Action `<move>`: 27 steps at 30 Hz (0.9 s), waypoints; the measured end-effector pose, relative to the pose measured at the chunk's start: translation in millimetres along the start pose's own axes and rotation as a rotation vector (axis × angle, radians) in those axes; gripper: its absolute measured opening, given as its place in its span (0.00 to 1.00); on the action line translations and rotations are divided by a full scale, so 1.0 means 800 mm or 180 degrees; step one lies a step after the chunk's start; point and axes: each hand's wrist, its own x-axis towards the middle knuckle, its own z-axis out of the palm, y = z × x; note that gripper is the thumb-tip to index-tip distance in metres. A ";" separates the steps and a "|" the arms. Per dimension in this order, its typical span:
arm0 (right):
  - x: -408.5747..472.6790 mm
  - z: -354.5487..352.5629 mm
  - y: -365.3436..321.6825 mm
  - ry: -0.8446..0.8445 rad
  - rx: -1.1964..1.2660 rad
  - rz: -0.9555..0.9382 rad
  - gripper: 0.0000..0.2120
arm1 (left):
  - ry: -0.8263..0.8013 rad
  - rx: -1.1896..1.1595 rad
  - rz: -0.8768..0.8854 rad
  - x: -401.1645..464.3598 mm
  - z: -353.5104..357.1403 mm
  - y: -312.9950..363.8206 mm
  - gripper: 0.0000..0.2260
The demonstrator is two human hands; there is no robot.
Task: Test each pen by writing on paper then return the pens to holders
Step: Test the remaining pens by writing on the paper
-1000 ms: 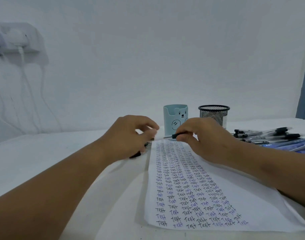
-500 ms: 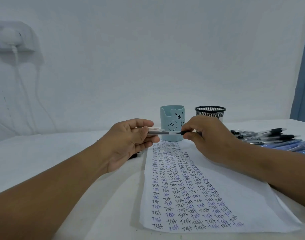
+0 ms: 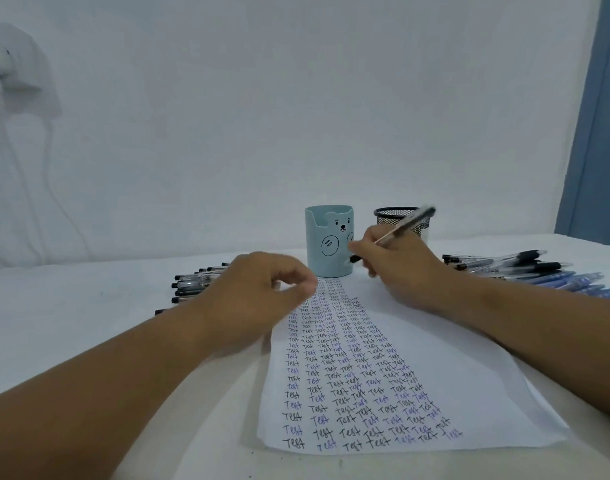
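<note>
- White desk (image 3: pixel 71 306) up against a plain pale wall, with a blue strip of door or curtain at the far right.
- Half a second ago I had the pen stretched level between both hands. Now my right hand (image 3: pixel 405 271) has it alone, in a writing grip, tip down near the top of the paper (image 3: pixel 487 386) and the back end tilted up in front of the black mesh holder (image 3: pixel 397 218).
- The pen (image 3: pixel 397 232) has a clear barrel with a dark grip, a bit motion-blurred.
- My left hand (image 3: pixel 258 299) has let go and come back to the paper's top left edge, fingers curled loosely. It looks like thumb and fingertip are pinching something small, can't tell what.
- Paper is thin and white, packed with columns of "Test" in black and blue ink.
- Pale blue bear holder (image 3: pixel 329 242), smooth and rounded, sits right at the top of the sheet, with the mesh one just beside it.
- Loose pens lie in piles on the left (image 3: pixel 192 284) and right (image 3: pixel 504 263).
</note>
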 end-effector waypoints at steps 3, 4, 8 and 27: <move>-0.001 -0.001 -0.005 -0.0478 0.0835 0.0774 0.12 | -0.0263 0.0631 0.0100 0.000 -0.004 -0.007 0.04; -0.001 -0.003 -0.007 -0.0589 0.0852 0.0788 0.09 | -0.0261 0.0672 0.0111 0.001 -0.006 -0.009 0.04; -0.001 -0.002 -0.004 -0.0698 0.0534 0.0625 0.10 | -0.0237 0.0822 0.0179 0.004 -0.009 -0.013 0.06; -0.001 0.004 0.008 -0.0689 -0.0617 0.0044 0.17 | -0.0307 0.0886 0.0175 0.006 -0.008 -0.015 0.04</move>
